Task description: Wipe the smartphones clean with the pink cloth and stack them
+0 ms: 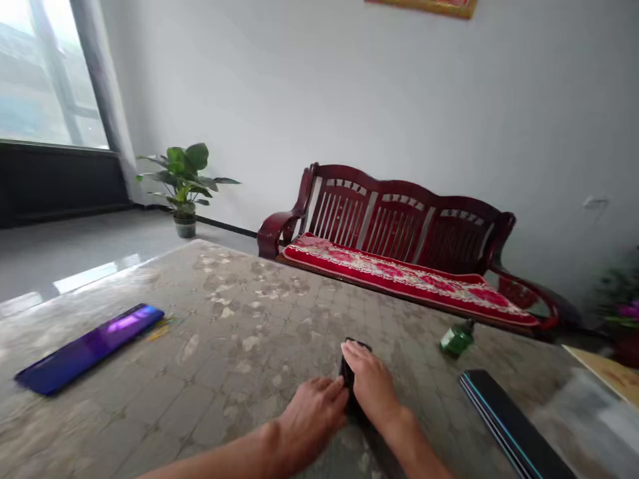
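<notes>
A small black object (348, 374) lies on the patterned tabletop (239, 359), mostly covered by both hands. My right hand (372, 382) rests over its top and right side with the fingers together. From the left, my left hand (315, 409) touches its near left edge, fingers pressed together. A dark strip extends from beneath the hands toward the bottom edge of the view; what it is cannot be made out.
A purple-blue case (92, 346) lies at the left. On the right are a green bottle (458, 338), a black folded object (514, 422) and a tan board (609, 372). Beyond the table stand a wooden bench (389, 219) and a potted plant (186, 226).
</notes>
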`<action>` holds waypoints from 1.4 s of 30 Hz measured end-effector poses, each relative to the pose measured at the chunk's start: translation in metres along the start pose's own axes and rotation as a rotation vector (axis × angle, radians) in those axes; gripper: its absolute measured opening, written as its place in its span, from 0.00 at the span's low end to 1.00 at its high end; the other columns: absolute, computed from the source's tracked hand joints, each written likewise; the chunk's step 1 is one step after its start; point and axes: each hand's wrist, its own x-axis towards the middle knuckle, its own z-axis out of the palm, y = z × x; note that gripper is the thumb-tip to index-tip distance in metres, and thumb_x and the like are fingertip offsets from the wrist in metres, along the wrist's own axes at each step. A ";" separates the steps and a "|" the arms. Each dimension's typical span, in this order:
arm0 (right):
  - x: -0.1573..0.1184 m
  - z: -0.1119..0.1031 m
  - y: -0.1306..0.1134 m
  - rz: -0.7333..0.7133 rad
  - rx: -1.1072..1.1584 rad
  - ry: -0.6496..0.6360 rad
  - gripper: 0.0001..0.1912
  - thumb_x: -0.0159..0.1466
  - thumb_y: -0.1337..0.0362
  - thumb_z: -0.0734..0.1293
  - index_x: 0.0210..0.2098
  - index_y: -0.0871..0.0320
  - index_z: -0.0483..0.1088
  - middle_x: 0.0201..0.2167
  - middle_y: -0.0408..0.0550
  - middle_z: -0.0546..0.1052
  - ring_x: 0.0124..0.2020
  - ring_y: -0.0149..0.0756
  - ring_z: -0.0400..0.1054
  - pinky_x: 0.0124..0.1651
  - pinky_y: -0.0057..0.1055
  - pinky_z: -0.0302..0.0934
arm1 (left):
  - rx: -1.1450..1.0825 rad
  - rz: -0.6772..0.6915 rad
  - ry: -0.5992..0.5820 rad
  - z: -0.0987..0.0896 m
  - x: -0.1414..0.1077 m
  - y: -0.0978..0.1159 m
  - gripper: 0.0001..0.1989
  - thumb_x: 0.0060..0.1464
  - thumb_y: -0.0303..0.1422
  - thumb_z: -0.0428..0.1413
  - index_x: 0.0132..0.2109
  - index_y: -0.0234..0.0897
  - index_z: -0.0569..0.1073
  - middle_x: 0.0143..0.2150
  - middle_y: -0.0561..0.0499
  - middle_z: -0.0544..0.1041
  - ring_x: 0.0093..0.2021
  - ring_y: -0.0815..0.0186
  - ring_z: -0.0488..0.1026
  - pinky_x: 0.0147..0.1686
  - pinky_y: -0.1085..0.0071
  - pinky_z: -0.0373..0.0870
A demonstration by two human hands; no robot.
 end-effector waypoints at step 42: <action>-0.006 0.007 0.025 -0.018 -0.053 0.112 0.32 0.60 0.80 0.53 0.60 0.58 0.66 0.60 0.51 0.68 0.62 0.37 0.61 0.66 0.37 0.52 | -0.032 -0.006 0.015 0.001 -0.004 0.000 0.11 0.63 0.33 0.53 0.51 0.35 0.70 0.54 0.41 0.74 0.50 0.57 0.74 0.52 0.61 0.71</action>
